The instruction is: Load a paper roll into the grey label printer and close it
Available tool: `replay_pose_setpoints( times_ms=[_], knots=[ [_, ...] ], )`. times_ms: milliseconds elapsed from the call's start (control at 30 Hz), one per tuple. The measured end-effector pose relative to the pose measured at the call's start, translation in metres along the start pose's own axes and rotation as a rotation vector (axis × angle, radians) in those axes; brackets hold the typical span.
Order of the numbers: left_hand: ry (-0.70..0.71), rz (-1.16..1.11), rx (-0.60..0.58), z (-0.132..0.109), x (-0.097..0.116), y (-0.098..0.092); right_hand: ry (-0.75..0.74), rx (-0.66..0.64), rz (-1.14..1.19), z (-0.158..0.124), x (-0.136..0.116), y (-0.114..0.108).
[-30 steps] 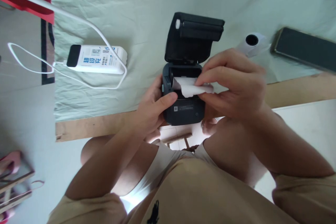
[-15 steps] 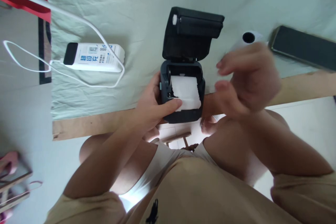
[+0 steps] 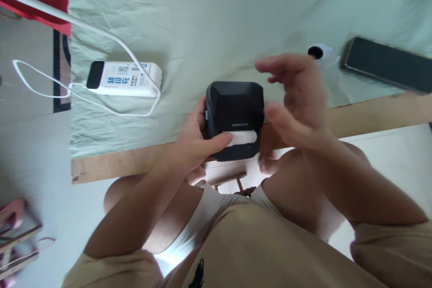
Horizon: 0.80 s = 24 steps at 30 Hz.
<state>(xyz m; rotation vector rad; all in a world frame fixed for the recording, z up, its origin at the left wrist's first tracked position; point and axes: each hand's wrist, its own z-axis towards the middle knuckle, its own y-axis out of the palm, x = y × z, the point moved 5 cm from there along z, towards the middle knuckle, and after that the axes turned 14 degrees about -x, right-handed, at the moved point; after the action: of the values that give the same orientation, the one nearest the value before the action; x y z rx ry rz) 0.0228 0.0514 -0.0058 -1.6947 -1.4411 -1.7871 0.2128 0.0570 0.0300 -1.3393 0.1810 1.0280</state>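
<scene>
A small black label printer (image 3: 238,103) is held at the table's front edge, its lid closed over the roll inside. White paper (image 3: 245,137) sticks out of the slot below the lid. My left hand (image 3: 200,137) grips the printer from its left side, the thumb pressing on the paper's left end. Just right of the printer hovers my right hand (image 3: 297,99), slightly blurred, its thumb and fingers apart with nothing between them. Behind that hand a white paper roll (image 3: 317,52) with a dark core is partly covered.
A dark phone (image 3: 389,63) lies at the right. On the left rests a white power bank (image 3: 124,78) with a white cable (image 3: 101,30) looped over it. Green cloth (image 3: 189,18) covers the table, leaving a wooden front edge (image 3: 124,160). A red object (image 3: 37,4) stands beyond the left side.
The printer's lid has swung down from upright to closed, covering the paper roll. My right hand has moved left, closer to the printer. My left hand keeps its hold.
</scene>
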Motion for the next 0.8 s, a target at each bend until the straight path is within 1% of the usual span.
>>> replay_pose_setpoints(
  times_ms=[67,133,167,233,333,433,533,567,700,733,800],
  knots=[
    [-0.003,-0.044,0.007,-0.001,0.000,0.002,-0.047,-0.082,0.052,0.002,-0.002,0.004],
    [-0.016,-0.090,0.011,0.000,0.000,0.004,-0.033,-0.190,0.106,0.005,0.000,0.010],
    [-0.024,-0.109,0.021,0.001,0.001,0.005,-0.014,-0.222,0.131,0.007,0.001,0.012],
    [-0.053,-0.134,0.059,0.002,0.000,0.005,0.022,-0.238,0.161,0.009,0.005,0.015],
    [-0.070,-0.122,0.109,0.004,0.000,0.002,0.042,-0.224,0.148,0.011,0.010,0.019],
    [0.005,-0.120,0.134,0.007,0.001,0.000,0.030,-0.208,0.132,0.011,0.012,0.022],
    [0.079,-0.135,0.193,0.009,0.000,-0.003,-0.003,-0.184,0.121,0.010,0.011,0.022],
    [0.089,-0.137,0.210,0.009,0.000,-0.003,-0.013,-0.159,0.112,0.009,0.009,0.020],
    [0.076,-0.150,0.254,0.010,-0.002,-0.003,-0.045,0.008,0.063,0.005,0.003,0.005],
    [0.073,-0.162,0.264,0.010,-0.002,-0.003,-0.061,0.031,0.055,0.005,0.002,0.002],
    [0.064,-0.183,0.269,0.010,-0.002,-0.004,-0.089,0.024,0.034,0.004,0.000,-0.001]
  ],
)
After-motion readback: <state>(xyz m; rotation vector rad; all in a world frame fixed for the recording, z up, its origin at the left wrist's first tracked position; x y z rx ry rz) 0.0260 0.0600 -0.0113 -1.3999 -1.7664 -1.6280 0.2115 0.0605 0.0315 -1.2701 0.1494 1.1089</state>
